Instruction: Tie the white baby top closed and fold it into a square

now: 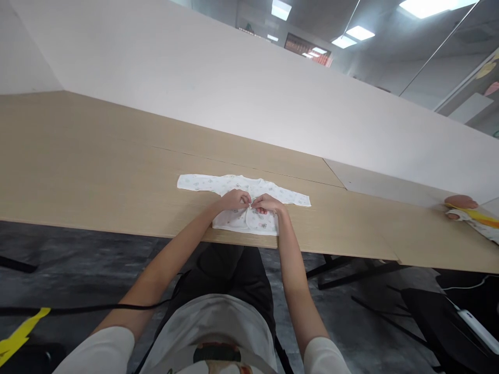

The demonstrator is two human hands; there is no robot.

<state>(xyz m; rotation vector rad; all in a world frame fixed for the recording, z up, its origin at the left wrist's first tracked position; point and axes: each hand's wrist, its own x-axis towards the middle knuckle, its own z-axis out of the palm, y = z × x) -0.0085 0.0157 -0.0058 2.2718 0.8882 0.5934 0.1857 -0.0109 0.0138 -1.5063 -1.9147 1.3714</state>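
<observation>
Presently, from afar, I am looking down at a small white long-sleeved fabric garment (pixel 263 226) with a scattered print, which is lying spread out on a long pale wood-grain table (pixel 97 156), near its front edge. Its sleeves are stretching out to both sides, and its neckline is facing the tall smooth white partition (pixel 195 78) behind. My left hand (pixel 235 199) is pinching the cloth mid-front, fingers drawn narrow; my right hand (pixel 267 203) is pinching it just beside, fingertips nearly meeting, though I cannot tell exactly what is sitting between them. Well off to the right, a bright yellow strip (pixel 479 216) is lying on the table.
</observation>
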